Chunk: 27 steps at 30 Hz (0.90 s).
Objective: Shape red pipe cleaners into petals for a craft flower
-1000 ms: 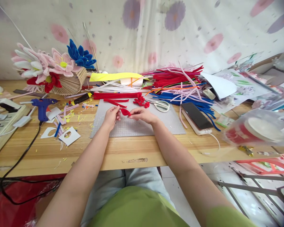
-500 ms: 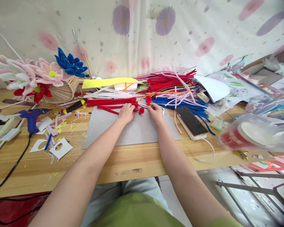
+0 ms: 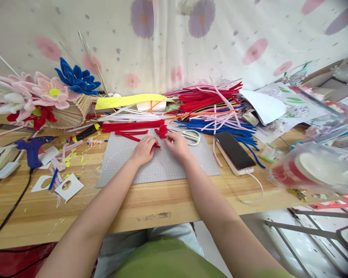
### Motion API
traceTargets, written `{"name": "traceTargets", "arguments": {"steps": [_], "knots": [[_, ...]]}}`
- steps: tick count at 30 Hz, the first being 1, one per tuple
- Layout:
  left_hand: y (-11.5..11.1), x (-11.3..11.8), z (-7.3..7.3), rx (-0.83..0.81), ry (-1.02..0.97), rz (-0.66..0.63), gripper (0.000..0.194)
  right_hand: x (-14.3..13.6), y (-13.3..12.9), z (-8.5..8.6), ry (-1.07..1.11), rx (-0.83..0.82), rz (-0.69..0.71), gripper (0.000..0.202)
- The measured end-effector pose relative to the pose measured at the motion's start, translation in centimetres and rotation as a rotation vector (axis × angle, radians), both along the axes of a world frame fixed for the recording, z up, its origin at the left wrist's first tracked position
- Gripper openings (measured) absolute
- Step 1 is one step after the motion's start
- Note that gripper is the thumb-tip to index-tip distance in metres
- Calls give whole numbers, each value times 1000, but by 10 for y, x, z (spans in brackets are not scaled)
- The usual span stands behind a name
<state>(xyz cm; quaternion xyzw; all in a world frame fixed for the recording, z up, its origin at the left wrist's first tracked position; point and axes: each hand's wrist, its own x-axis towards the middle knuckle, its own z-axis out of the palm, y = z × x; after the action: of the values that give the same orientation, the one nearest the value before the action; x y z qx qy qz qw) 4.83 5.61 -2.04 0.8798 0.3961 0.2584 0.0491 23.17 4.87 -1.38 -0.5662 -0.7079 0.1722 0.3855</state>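
Observation:
My left hand (image 3: 145, 150) rests on the grey cutting mat (image 3: 174, 166), its fingers curled round a red pipe cleaner (image 3: 157, 146) whose end shows past the fingertips. My right hand (image 3: 176, 144) is closed in a pinch just right of a cluster of curled red pipe cleaner pieces (image 3: 161, 131). Its fingertips reach the cluster's edge, and whether they hold a piece is hidden. Straight red pipe cleaners (image 3: 130, 126) lie in a bundle along the mat's far edge. Scissors with pale handles (image 3: 193, 137) lie behind my right hand, partly covered by it.
Pink, blue and white pipe cleaners are piled behind the mat, with a red pile (image 3: 211, 98) among them. A phone (image 3: 234, 150) lies at the right. On the left are a blue glue gun (image 3: 33, 150), paper scraps (image 3: 69, 187) and fuzzy flowers (image 3: 50, 90).
My left hand has come nearer and left, away from the red cluster. My right hand has moved left and nearer, uncovering the scissors' handles. The loose curled red pieces now sit together.

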Motion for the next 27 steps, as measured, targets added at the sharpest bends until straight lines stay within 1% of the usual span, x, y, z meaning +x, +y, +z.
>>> {"name": "traceTargets", "arguments": {"steps": [3, 5, 7, 9, 10, 12, 15, 17, 20, 22, 25, 27], "knots": [[-2, -4, -6, -3, -69, 165, 40, -10, -9, 4, -278, -63, 95, 23], [-3, -8, -8, 5, -103, 229, 48, -13, -11, 4, -352, -70, 143, 23], [-3, -9, -6, 1, -108, 216, 56, -11, -10, 2, -341, -48, 172, 23], [0, -6, -3, -13, -103, 150, 63, -6, -8, 0, -263, -26, 141, 24], [3, -4, 0, -26, -102, 112, 64, -2, -6, -1, -205, -21, 95, 26], [10, 4, 4, -64, -113, 53, 65, 5, -2, -3, -77, -25, -38, 29], [23, 15, 7, -123, -154, 44, 60, 15, 4, -8, 83, -89, -204, 30], [29, 19, 5, -155, -160, 47, 58, 18, 6, -10, 128, -152, -251, 31], [32, 16, 1, -184, -121, 39, 53, 18, 7, -12, 88, -224, -240, 36], [31, 12, 0, -167, -116, 70, 50, 17, 7, -12, 34, -243, -199, 35], [29, 10, 4, -107, -123, 105, 48, 16, 6, -11, -11, -205, -139, 31], [27, 11, 8, -91, -92, 58, 51, 17, 6, -11, -6, -154, -102, 32]]}}
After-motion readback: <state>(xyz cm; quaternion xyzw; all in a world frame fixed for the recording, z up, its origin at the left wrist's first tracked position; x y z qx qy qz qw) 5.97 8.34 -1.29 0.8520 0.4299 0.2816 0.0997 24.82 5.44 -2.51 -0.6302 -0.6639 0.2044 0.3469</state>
